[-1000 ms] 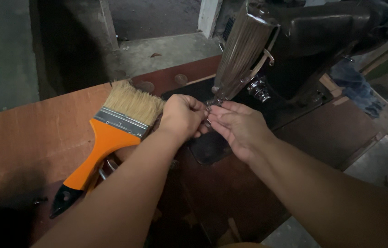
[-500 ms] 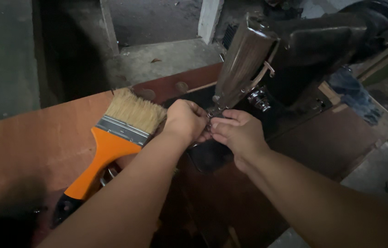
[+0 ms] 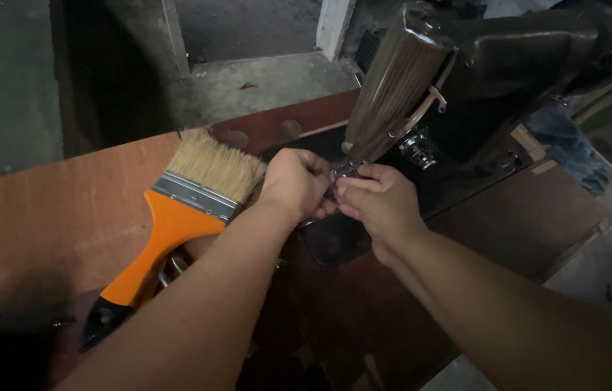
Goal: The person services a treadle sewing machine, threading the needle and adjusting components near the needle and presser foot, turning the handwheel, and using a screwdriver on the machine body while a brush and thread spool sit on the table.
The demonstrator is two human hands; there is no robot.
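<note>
A dark sewing machine (image 3: 494, 65) stands on a reddish-brown wooden table (image 3: 52, 210). Both hands meet under its metal head, at the needle and presser foot (image 3: 340, 169). My left hand (image 3: 295, 182) is curled, fingertips pinched at that small metal part. My right hand (image 3: 382, 203) faces it, thumb and fingers pressed to the same spot. The fingers hide what is pinched between them. A wide paintbrush (image 3: 175, 217) with an orange handle and pale bristles lies flat just left of my left wrist.
Some metal tool (image 3: 175, 264) lies partly hidden under the brush handle and my left forearm. Beyond the table's far edge lies a grey concrete floor (image 3: 262, 80). A dark recess in the table (image 3: 335, 242) sits below the hands. Blue cloth (image 3: 567, 137) shows at right.
The view has shifted slightly. Both hands have stayed together at the presser foot, with the fingers closing in a little tighter. The brush has not moved.
</note>
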